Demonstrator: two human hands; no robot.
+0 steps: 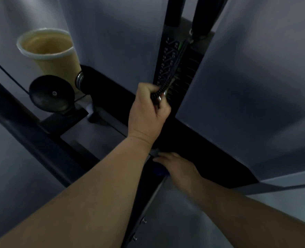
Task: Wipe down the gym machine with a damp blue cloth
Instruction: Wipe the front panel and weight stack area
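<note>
I look down the grey and black gym machine. Its weight stack with number labels runs down the narrow middle slot. My left hand is shut on the coiled black cord and metal selector pin at the stack. Lower down, my right hand presses the blue cloth onto the machine's black frame; only a small fold of cloth shows under the fingers.
A cream plastic bin stands on the floor at the upper left. A black pulley wheel with a cable sits beside it. A black frame bar runs diagonally at the left. Grey side panels flank the slot.
</note>
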